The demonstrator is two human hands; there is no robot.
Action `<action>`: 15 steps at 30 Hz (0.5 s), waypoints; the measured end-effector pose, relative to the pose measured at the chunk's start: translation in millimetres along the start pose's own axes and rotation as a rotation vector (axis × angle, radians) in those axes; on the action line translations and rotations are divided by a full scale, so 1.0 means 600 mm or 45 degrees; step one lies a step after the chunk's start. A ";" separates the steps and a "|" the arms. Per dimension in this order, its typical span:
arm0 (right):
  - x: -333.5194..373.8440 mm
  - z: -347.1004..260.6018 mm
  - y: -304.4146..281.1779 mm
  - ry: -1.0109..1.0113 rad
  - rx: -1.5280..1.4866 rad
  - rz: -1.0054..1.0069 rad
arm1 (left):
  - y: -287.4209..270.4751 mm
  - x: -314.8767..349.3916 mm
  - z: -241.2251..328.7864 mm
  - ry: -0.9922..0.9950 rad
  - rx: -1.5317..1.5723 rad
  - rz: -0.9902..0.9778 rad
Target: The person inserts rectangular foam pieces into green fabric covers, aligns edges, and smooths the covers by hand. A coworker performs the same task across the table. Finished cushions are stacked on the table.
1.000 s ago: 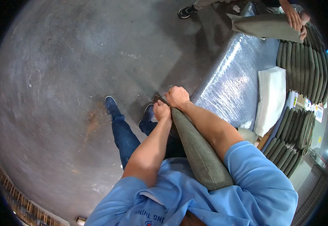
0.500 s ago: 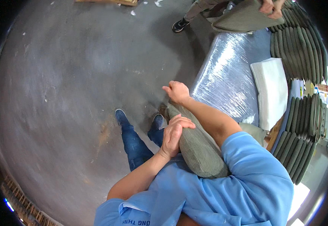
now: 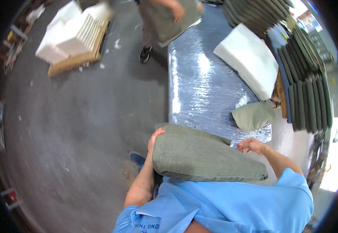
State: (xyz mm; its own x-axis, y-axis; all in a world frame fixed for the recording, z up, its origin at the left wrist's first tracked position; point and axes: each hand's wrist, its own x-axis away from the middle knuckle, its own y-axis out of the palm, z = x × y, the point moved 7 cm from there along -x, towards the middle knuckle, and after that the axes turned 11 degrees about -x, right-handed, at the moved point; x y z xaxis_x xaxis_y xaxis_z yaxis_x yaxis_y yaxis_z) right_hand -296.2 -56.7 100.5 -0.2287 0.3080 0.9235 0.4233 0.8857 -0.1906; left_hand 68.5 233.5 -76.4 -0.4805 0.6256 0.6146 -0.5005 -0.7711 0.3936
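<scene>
A plump grey-green cushion [image 3: 207,159] in a fabric cover lies crosswise against my front, at the near end of the plastic-wrapped table [image 3: 192,93]. My left hand [image 3: 155,139] grips its left end, fingers over the far corner. My right hand [image 3: 252,146] is just beyond the cushion's right part, fingers apart and slightly bent, with nothing visible in them. A loose grey-green fabric piece [image 3: 253,116] rests on the table past my right hand. Behind it is a thick white foam pad [image 3: 250,58].
Rows of dark green cushions [image 3: 310,105] stand along the right, with more cushions [image 3: 250,15] farther back. Another person [image 3: 149,27] handles a grey-green cushion at the far end of the table. White foam blocks [image 3: 72,33] sit on a board at far left.
I have turned rightward toward the table. The cushion has swung from lengthwise under my right arm to crosswise before me. My left hand moved to its end; my right hand drew back to the right.
</scene>
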 end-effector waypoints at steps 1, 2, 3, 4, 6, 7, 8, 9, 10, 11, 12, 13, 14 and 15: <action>0.028 0.049 -0.010 0.006 -0.185 0.019 | 0.035 0.004 -0.011 -0.389 0.182 -0.080; 0.044 0.074 0.013 -0.040 -0.528 -0.002 | 0.059 0.015 0.004 -0.465 0.181 -0.127; 0.060 0.084 0.037 -0.111 -0.860 -0.045 | 0.076 0.030 0.021 -0.521 0.178 -0.165; 0.069 0.095 0.056 -0.112 -1.152 -0.087 | 0.084 0.042 0.039 -0.556 0.155 -0.199; 0.055 0.093 0.077 -0.234 -1.525 -0.123 | 0.075 0.052 0.076 -0.522 -0.025 -0.253; 0.044 0.097 0.082 -0.333 -1.617 -0.101 | 0.065 0.053 0.101 -0.464 -0.180 -0.257; 0.033 0.107 0.089 -0.413 -1.706 -0.069 | 0.066 0.051 0.124 -0.500 -0.270 -0.254; 0.023 0.137 0.091 -0.505 -1.772 0.007 | 0.078 0.054 0.130 -0.562 -0.347 -0.278; 0.012 0.161 0.085 -0.605 -1.821 0.097 | 0.095 0.055 0.134 -0.619 -0.412 -0.313; 0.005 0.164 0.076 -0.702 -1.867 0.169 | 0.112 0.054 0.143 -0.669 -0.423 -0.362; 0.007 0.157 0.075 -0.748 -1.867 0.207 | 0.123 0.055 0.151 -0.723 -0.442 -0.388; 0.011 0.152 0.085 -0.779 -1.869 0.234 | 0.120 0.056 0.155 -0.784 -0.462 -0.397; 0.019 0.146 0.095 -0.812 -1.869 0.265 | 0.117 0.051 0.161 -0.794 -0.545 -0.387; 0.028 0.141 0.107 -0.853 -1.942 0.246 | 0.129 0.047 0.180 -0.813 -0.563 -0.430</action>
State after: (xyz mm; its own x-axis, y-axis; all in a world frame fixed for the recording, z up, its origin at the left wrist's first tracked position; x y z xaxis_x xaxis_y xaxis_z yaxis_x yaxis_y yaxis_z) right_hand -347.1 34.4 75.4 -0.2132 0.8041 0.5550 0.8016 -0.1808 0.5699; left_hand 93.8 178.5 45.0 0.1778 0.5247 0.8325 -0.8438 -0.3540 0.4033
